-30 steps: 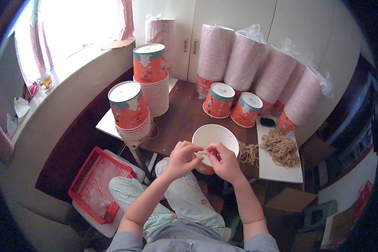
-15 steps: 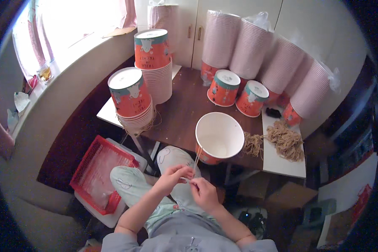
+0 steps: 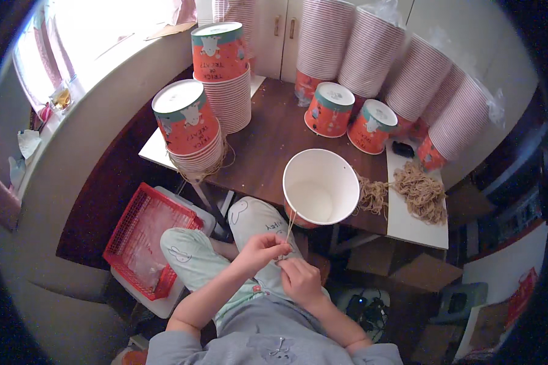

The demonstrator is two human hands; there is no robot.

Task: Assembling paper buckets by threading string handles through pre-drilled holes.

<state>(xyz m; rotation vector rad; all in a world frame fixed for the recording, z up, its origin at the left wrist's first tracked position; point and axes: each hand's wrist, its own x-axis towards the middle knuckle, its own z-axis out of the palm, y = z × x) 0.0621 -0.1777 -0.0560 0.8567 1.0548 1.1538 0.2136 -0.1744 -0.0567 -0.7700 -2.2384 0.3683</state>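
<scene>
1 bucket (image 3: pixel 320 188), its white mouth facing up, stands at the near edge of the table (image 3: pixel 256 164), and a thin cord (image 3: pixel 291 225) runs in pale strands from its near rim down toward the person's lap. I see the left hand (image 3: pixel 262 250) at the lower end of those strands, its grip pinched on the cord between thumb and fingers. The right hand (image 3: pixel 300 280) is just below and to its right, fingers curled in; I cannot tell from here whether its grip is closed on the cord's end.

Against 1 second ago, when the hands are over the bucket, I now have them nearer the lap, with the mouth uncovered and the strands drawn straight. I judge that the cord is caught at the rim, so the fine work sits at its near end.

Just right of the bucket I find a small clump of cord (image 3: pixel 372 194), then a bigger tangled heap (image 3: pixel 421 191). Behind are 2 upturned orange buckets (image 3: pixel 330 112), with wrapped stacks (image 3: pixel 371 55) beyond them. Far left, loose cord loops around the lower part of a shorter stack (image 3: pixel 189 125).
</scene>
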